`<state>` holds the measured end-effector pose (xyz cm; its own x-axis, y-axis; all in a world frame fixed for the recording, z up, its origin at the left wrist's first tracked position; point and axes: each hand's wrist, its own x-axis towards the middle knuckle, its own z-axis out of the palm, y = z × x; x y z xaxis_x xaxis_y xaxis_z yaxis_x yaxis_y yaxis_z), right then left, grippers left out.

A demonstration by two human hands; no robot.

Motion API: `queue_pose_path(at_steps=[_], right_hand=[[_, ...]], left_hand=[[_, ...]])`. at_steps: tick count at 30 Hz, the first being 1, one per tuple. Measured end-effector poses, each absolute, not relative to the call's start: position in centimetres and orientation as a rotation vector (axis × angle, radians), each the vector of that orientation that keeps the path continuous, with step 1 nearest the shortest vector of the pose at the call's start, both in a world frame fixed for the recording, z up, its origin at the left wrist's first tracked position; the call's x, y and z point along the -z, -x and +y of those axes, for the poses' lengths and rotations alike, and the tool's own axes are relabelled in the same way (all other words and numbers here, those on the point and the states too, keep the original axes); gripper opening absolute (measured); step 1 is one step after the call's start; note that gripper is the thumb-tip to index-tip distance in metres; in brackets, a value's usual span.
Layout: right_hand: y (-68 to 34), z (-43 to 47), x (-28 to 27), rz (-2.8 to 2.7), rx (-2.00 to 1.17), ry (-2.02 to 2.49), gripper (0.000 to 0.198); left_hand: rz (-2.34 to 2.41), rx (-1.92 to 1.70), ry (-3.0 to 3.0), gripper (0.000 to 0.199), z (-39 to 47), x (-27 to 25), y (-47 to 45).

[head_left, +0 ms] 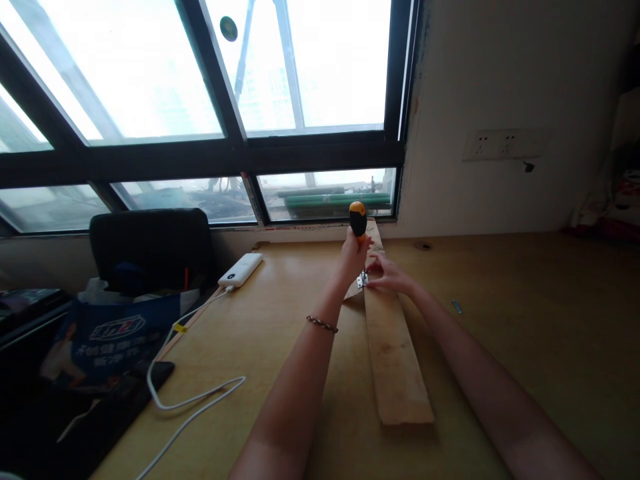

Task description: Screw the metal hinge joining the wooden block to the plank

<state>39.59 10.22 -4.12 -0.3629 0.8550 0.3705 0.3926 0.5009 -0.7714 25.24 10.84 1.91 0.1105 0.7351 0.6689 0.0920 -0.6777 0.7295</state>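
My left hand (pixel 356 245) is wrapped round a screwdriver (pixel 358 219) with a black and yellow handle. The screwdriver stands nearly upright, its tip down by a metal hinge (pixel 363 280). That hinge lies at the left edge of a long wooden board (pixel 395 353), where a second, shorter wood piece (pixel 353 291) meets it at an angle. My right hand (pixel 386 275) rests on the board, thumb and fingers closed in beside the hinge and the screwdriver's tip. What the right fingertips pinch, if anything, is too small to make out.
A small metal piece (pixel 457 307) lies on the table (pixel 525 347) to the right. At the left edge are a white power bank (pixel 241 270) and its cable (pixel 200 400). A black chair (pixel 153 250) and a blue bag (pixel 120 337) stand beyond. Window and wall border the back.
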Motion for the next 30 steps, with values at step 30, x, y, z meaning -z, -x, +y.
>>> queue_pose_path(at_steps=[30], right_hand=[[-39.7, 10.7, 4.8, -1.944, -0.765, 1.017, 0.077]], left_hand=[[0.616, -1.401, -1.965, 0.02, 10.6, -2.9, -23.7]])
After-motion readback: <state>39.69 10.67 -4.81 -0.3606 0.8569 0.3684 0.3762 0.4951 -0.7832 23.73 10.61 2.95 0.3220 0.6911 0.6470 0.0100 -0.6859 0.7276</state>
